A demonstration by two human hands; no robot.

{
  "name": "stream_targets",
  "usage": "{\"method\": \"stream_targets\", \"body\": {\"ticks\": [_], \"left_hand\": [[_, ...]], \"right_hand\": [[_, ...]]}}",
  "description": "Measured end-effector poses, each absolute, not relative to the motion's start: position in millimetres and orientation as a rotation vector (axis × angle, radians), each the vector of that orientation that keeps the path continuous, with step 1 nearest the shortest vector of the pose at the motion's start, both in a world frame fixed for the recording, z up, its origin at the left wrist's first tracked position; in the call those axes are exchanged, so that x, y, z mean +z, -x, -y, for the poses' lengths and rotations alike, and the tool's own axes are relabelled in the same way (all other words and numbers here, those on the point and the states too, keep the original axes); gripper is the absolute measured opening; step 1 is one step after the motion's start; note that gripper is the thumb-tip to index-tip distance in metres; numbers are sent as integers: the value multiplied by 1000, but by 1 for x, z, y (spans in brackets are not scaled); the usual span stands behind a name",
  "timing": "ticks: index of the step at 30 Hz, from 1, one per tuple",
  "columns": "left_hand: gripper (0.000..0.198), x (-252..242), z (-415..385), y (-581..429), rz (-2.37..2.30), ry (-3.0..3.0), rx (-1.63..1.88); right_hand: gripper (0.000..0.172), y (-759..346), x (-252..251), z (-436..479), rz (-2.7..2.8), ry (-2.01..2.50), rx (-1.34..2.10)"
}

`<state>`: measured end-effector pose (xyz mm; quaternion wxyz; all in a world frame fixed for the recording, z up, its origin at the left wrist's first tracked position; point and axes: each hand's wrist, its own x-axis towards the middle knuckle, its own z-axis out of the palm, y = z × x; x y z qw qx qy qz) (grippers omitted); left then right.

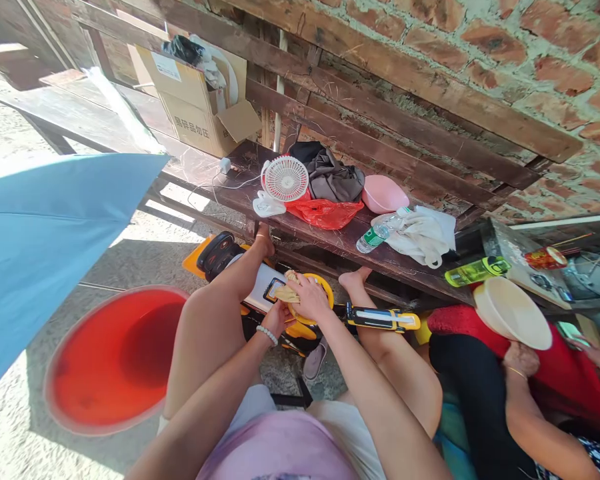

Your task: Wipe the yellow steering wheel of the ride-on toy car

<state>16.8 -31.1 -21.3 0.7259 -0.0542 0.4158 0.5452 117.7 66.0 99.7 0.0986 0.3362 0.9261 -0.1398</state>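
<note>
A yellow, white and black machine (260,290) stands between my knees, with a small framed panel on its white body and a yellow ring (325,287) beside my fingers. My right hand (310,298) is closed over a crumpled pale-yellow piece (286,293), perhaps cloth, above the machine. Just below it, my left hand (279,318), with a beaded bracelet on the wrist, has its fingers curled in close to the same piece. What the left fingertips hold is hidden. A yellow and black bar with a pale strip (380,317) sticks out to the right.
A red tub (115,360) stands at left, under a blue canopy edge (55,247). The wooden bench (230,190) ahead bears a cardboard box (190,107), white fan (286,179), pink bowl (384,193) and water bottle (380,232). At right, another person's hand (521,360) holds a cream basin (513,313).
</note>
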Motion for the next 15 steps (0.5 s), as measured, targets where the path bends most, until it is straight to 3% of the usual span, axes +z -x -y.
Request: {"method": "stream_targets", "body": {"ticks": [8,15], "left_hand": [[43,-25,27,-18,-906,289,1216],[44,-38,28,-18,-775,368,1268]], "right_hand": [[53,-136,96,-85,-2345,-1674,-218],[51,-161,97,-37,-2229,-1627,-213]]}}
